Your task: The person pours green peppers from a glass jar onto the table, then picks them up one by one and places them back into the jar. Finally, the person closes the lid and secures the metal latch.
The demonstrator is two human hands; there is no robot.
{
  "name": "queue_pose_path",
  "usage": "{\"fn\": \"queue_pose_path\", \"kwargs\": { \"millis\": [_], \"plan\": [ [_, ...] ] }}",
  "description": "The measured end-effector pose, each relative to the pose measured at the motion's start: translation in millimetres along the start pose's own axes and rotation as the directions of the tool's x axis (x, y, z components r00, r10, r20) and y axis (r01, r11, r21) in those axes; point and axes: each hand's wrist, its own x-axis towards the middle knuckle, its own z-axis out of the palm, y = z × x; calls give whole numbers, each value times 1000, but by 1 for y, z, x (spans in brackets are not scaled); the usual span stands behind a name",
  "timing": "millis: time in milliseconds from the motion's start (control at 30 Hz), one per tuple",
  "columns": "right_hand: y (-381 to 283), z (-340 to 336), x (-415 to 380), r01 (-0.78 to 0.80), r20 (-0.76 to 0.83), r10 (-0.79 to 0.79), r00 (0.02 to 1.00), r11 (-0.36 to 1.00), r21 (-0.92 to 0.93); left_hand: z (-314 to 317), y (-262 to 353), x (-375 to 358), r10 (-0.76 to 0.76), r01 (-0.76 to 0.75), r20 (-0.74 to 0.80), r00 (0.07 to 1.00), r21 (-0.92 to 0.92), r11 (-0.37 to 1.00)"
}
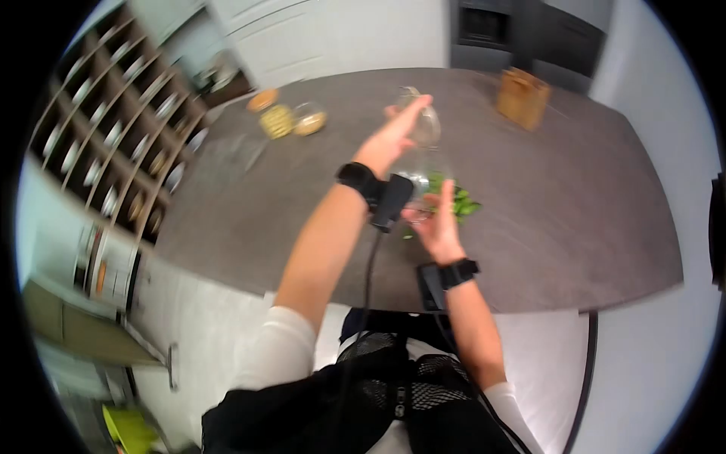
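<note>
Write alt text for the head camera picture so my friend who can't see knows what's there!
A person's left hand and right hand hold blurry, clear glassware at a grey table, near green leaves. A wooden block stands farther back.

Tabletop [544, 219]: looked matt and smooth, like stone or laminate.
Clear vessel [431, 160]: was transparent and glossy, glass or plastic.
Block [522, 98]: looked like wood, its finish blurred.
Vest [318, 416]: was matt cloth with mesh panels.
Sleeve [276, 348]: was plain matt cloth.
Wrist strap [357, 180]: looked dull, like fabric.
</note>
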Motion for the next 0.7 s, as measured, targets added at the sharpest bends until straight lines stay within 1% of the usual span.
{"fn": "queue_pose_path", "kwargs": {
  "millis": [33, 67, 100, 133, 167, 200, 233, 267, 300, 333, 367, 400, 467, 500, 567, 600, 633, 667, 700],
  "plan": [
    [-1, -3, -2, 48, 70, -42, 997, 996, -80, -11, -6, -10, 20, -15, 40, 999, -130, 991],
    [-2, -1, -9, 114, 81, -103, 991, 982, -153, -20, -12, -18, 61, -41, 72, 996, -256, 966],
    [1, -1, -13, 208, 176, -171, 969, 954, -216, -33, -28, -19, 100, -88, 21, 995, -324, 942],
    [-2, 2, -16, 187, 177, -142, 974, 945, -270, -43, -37, -26, 134, -116, 5, 991, -475, 872],
    [2, 3, -13, 242, 159, -196, 968, 897, -369, -54, -46, -34, 244, -181, 10, 970, -638, 748],
    [5, 2, -9, 297, 144, -259, 955, 834, -465, -65, -56, -43, 267, -168, 20, 964, -731, 662],
    [5, -4, 3, 341, 190, -288, 939, 691, -637, -77, -60, -60, 283, -188, -8, 959, -763, 618],
    [6, -2, 13, 387, 249, -318, 915, 509, -769, -87, -66, -66, 258, -203, -60, 964, -793, 574],
    [10, 6, 3, 439, 304, -425, 853, 268, -858, -92, -76, -72, 220, -224, -128, 967, -840, 494],
    [18, 18, -4, 457, 387, -515, 765, 11, -889, -106, -91, -76, 211, -209, -126, 969, -872, 443],
    [27, 22, -7, 474, 451, -507, 734, -94, -876, -115, -100, -83, 162, -223, -168, 972, -877, 425],
    [37, 27, -14, 501, 515, -532, 672, -186, -845, -124, -110, -90, 111, -232, -204, 973, -883, 409],
    [50, 38, -25, 452, 503, -480, 719, -227, -863, -135, -131, -97, 99, -249, -229, 968, -890, 383],
    [57, 41, -21, 439, 506, -464, 727, -253, -862, -140, -138, -95, 14, -254, -268, 963, -895, 368],
    [64, 39, -19, 403, 505, -456, 733, -307, -862, -144, -146, -89, -78, -249, -285, 955, -918, 309],
    [67, 38, -17, 406, 506, -455, 732, -305, -861, -143, -154, -84, -123, -236, -278, 953, -931, 278],
    [71, 36, -14, 403, 503, -463, 730, -303, -863, -143, -156, -82, -133, -241, -285, 949, -931, 274],
    [73, 34, -13, 393, 495, -477, 726, -302, -868, -144, -158, -80, -129, -245, -281, 951, -939, 242],
    [73, 32, -13, 443, 549, -493, 675, -324, -836, -141, -159, -79, -132, -230, -260, 956, -951, 209]
  ]
}}
